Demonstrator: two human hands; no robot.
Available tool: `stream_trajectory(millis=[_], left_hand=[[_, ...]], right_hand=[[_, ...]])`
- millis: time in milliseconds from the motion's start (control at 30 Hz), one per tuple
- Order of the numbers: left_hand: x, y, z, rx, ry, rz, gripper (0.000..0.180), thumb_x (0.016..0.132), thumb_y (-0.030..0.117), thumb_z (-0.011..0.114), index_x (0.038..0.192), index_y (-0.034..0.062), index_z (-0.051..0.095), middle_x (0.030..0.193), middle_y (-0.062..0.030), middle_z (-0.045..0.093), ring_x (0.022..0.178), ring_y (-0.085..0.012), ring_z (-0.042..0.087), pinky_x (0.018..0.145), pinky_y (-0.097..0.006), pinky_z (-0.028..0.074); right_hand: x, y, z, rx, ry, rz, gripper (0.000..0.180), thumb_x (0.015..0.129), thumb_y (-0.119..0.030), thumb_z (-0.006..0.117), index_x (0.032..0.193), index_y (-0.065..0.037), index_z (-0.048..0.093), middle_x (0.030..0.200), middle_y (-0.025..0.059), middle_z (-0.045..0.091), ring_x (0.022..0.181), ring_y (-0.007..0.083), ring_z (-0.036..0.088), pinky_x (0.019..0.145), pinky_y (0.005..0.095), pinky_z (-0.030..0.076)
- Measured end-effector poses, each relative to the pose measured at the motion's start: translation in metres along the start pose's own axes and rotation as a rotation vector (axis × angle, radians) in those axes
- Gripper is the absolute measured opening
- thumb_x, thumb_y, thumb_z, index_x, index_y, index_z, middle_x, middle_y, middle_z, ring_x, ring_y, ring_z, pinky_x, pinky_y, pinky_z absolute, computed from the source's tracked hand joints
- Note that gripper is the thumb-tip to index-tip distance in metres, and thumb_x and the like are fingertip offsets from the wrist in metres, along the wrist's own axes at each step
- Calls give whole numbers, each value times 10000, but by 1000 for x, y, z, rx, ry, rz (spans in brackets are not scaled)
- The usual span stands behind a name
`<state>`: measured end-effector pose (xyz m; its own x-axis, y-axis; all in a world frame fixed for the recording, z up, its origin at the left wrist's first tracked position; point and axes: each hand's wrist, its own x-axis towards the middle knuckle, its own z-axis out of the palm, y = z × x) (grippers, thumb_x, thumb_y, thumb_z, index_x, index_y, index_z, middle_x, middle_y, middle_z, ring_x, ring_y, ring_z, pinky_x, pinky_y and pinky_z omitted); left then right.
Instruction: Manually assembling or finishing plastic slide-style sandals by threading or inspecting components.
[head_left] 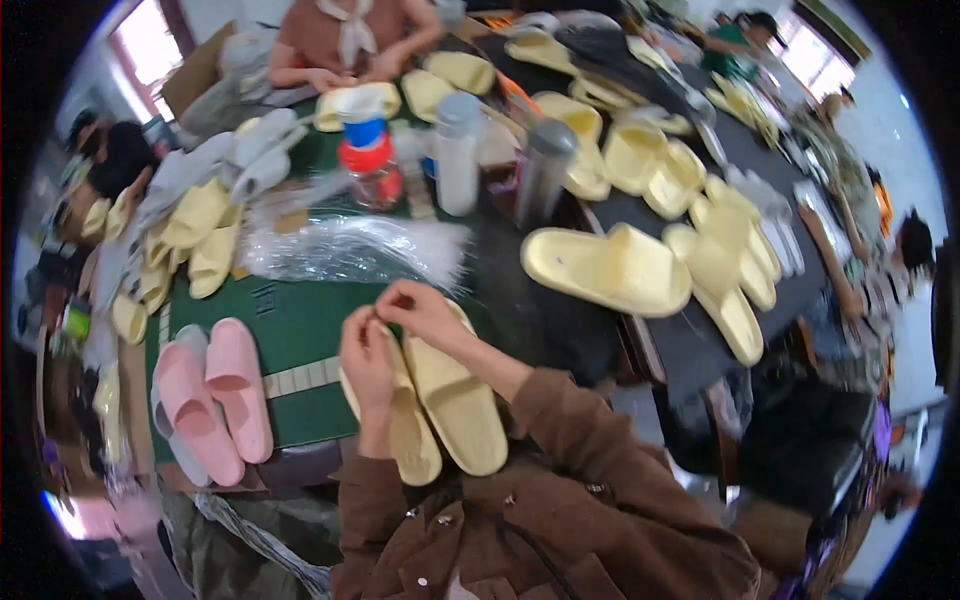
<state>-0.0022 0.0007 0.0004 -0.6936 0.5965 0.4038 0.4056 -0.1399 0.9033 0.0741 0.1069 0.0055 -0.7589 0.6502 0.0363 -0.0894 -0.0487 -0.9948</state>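
My left hand (368,362) and my right hand (422,312) meet at the fingertips over a pair of pale yellow slide slippers. Both are pinched closed, and whatever lies between the fingers is too small to make out. The right slipper (462,410) lies at the table's near edge, its toe end behind my right wrist. Beside it, the left slipper (412,440) is partly covered by my left hand and wrist. Just beyond my fingers lies a bundle of thin clear plastic strands (360,250).
Pink slippers (205,405) overlap a grey one at the left on the green tabletop (310,425). A red-lidded jar (372,175), a white bottle (458,155) and a grey tumbler (546,170) stand beyond the strands. More yellow slippers (610,270) cover the dark table at right. Several people work around.
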Motion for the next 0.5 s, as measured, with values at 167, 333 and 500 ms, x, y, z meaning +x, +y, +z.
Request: stream_trajectory(millis=[167, 333, 500], left_hand=[[-2, 57, -4, 317, -114, 270, 224, 911, 21, 512, 1123, -4, 579, 1040, -126, 588, 927, -222, 575, 808, -316, 464], [-55, 91, -32, 470, -441, 156, 276, 889, 6, 523, 1161, 5, 569, 1144, -173, 520, 1021, -345, 533, 856, -387, 448], [-104, 74, -32, 570, -553, 45, 578, 824, 31, 627, 1369, 97, 445, 1261, -225, 373, 1146, -380, 416, 990, -435, 359]], right_hand=[[6, 8, -13, -10, 191, -120, 85, 850, -72, 628, 910, -12, 615, 869, 21, 622, 809, 87, 574, 737, 247, 476], [-35, -35, -34, -174, 306, -239, 98, 899, -67, 574, 960, 0, 610, 978, 35, 605, 862, 100, 572, 757, 245, 473], [-135, -111, -67, -179, 448, -297, 98, 893, -38, 569, 968, -18, 629, 952, 44, 596, 851, 123, 578, 727, 243, 467]])
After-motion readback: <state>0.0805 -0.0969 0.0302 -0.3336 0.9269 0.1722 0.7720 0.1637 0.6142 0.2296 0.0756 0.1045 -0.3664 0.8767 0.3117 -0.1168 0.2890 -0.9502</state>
